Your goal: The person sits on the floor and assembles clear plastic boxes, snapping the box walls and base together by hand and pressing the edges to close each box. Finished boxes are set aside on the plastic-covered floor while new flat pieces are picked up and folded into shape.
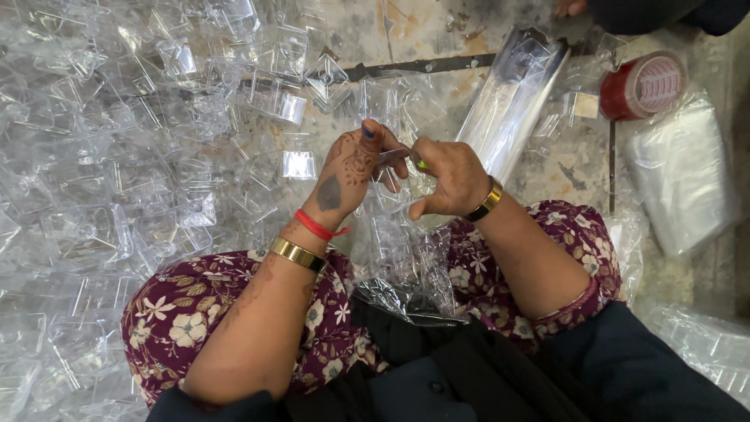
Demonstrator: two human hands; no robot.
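You're pinching a thin, clear, glossy plastic piece [393,156] between your left hand [349,168] and right hand [447,178]. The heap of boxes [117,156] is the same shiny transparent plastic. Your bangles [297,254] look like polished metal, perhaps brass. The floor [422,31] is rough, matt, stained concrete.

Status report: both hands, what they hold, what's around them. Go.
Left hand and right hand both pinched on a clear plastic bag over the lap. Heap of clear plastic boxes at left. Red tape roll at far right, untouched.
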